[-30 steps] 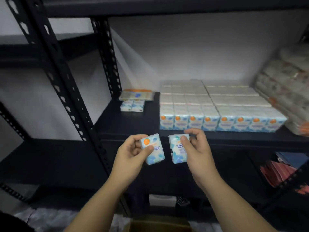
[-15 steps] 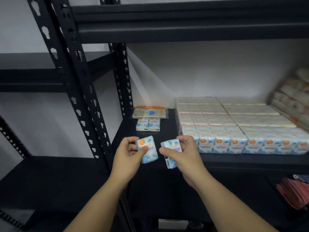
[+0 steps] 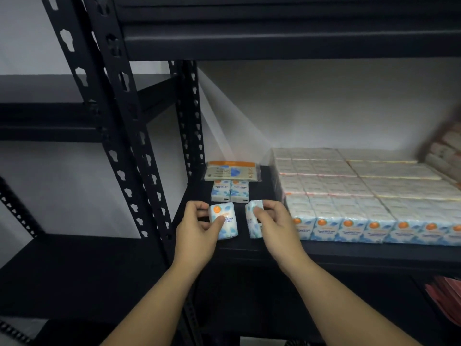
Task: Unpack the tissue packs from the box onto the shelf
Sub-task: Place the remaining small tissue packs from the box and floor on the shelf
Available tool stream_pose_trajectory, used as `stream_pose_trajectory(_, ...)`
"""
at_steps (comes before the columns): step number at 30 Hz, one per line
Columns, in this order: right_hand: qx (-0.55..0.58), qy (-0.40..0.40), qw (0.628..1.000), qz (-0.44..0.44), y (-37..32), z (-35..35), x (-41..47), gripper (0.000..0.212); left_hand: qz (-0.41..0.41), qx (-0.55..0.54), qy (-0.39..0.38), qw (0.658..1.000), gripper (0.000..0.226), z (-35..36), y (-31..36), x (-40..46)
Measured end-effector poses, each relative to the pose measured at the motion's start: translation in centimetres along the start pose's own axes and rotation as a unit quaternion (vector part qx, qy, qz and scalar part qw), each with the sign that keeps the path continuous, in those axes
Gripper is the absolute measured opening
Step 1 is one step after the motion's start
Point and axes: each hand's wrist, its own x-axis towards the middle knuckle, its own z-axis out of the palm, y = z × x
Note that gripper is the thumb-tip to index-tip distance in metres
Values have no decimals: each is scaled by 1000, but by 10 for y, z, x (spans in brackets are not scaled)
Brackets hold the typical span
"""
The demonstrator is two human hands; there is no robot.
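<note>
Both hands have carried their packs from mid-air in over the shelf. The left hand pinches 1 tissue pack, the right hand another pack, just near of 2 placed packs; set-down looks imminent

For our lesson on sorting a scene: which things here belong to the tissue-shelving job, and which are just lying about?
Job:
left hand holding left pack
right hand holding right pack
two shelved packs
shelf

Lying about:
flat wrapped pack
big tissue block
red items
</note>
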Motion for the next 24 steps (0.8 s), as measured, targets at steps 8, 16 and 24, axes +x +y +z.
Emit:
stream_pose_trajectory(8, -69, 3, 997, -43, 8, 3, 15, 21, 41, 45, -30, 998, 34, 3, -8, 15)
stream_pose_trajectory(16, -111, -24, 993, -38, 20, 2, 22, 29, 82, 154, -54, 983, 34, 4, -18, 17)
stream_pose_trajectory(24, -244, -28, 964, -106, 30, 1, 20, 24, 89, 209, -99, 969, 45, -2, -25, 13)
